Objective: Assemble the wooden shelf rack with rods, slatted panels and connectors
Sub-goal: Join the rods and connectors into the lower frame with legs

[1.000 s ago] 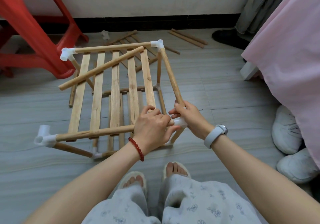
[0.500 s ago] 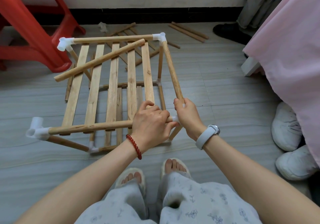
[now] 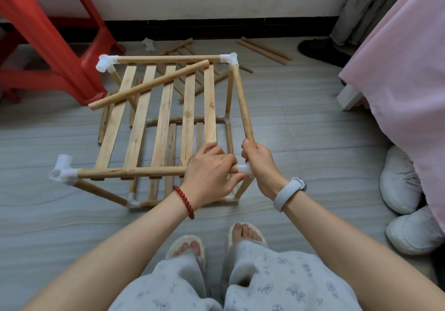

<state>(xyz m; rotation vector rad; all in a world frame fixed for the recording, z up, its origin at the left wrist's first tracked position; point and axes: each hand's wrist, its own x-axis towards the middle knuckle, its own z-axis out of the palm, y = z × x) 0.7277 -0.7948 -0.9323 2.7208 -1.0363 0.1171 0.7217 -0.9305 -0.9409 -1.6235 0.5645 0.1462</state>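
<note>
Since the earlier frame the right hand [image 3: 261, 166] has shifted its grip: it was wrapped over the near-right corner, and its thumb and fingers now curl round the lower end of the right-hand round wooden side rod [image 3: 243, 104], just above the white plastic corner connector [image 3: 244, 169]. The left hand [image 3: 209, 174] remains closed round the near round wooden front rod [image 3: 130, 172] beside that connector, fingertips touching it.

The partly built wooden shelf rack [image 3: 166, 127] stands on the grey plank floor [image 3: 313, 122], directly ahead of the person's feet. Its pale slatted wooden top panel [image 3: 163, 115] sits within the upper frame. One loose round wooden rod [image 3: 149, 84] lies diagonally across the slats. Spare wooden rods [image 3: 263, 50] lie on the floor beyond, near the wall. A red plastic stool [image 3: 48, 33] stands at far left.
</note>
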